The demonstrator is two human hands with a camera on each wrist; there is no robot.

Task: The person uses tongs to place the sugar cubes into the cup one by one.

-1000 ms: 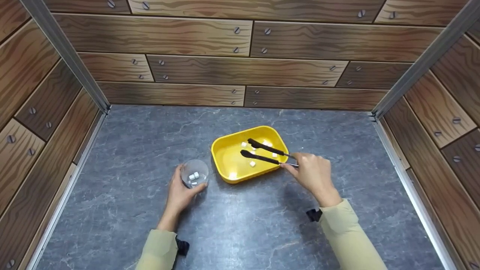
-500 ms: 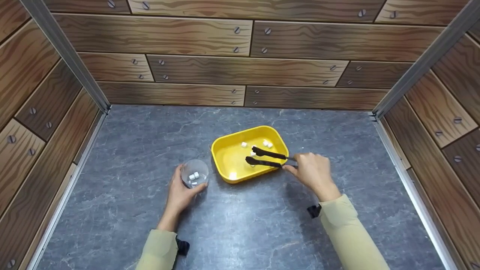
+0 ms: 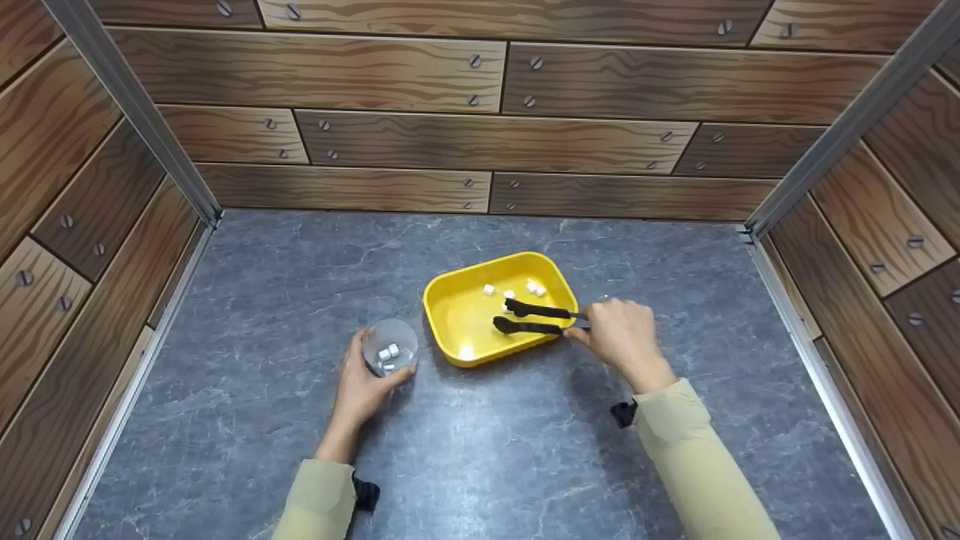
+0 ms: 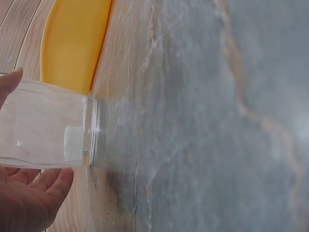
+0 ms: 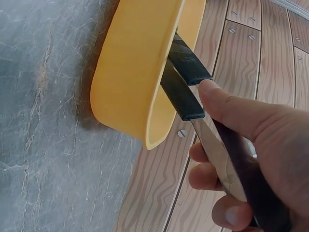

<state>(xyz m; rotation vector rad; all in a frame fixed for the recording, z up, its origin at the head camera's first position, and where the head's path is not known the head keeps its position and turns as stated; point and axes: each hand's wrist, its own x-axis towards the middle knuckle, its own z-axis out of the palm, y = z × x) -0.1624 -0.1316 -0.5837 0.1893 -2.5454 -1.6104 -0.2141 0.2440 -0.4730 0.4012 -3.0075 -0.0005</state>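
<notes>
In the head view my left hand [image 3: 362,386] holds a clear plastic cup [image 3: 405,334] upright on the surface, fingers and thumb around its sides. Several small white cubes [image 3: 385,354] lie at the bottom of the cup. My right hand [image 3: 621,339] grips a pair of black-tipped tongs [image 3: 541,310] by the metal handles, thumb on one arm and fingers on the other. The tongs reach over the rim into a yellow tray [image 3: 457,319], their tips apart. More white cubes [image 3: 489,289] lie in the tray; whether one sits between the tips is hard to see.
The cup stands just left of the tray on a grey marbled surface [image 3: 480,457]. Wood-patterned panels [image 3: 397,139] rise at the back and on both sides, with metal posts [image 3: 146,127] at the corners.
The tongs have shifted slightly right and toward me inside the tray, covering the near white cube. My left hand and the cup have stayed in place.
</notes>
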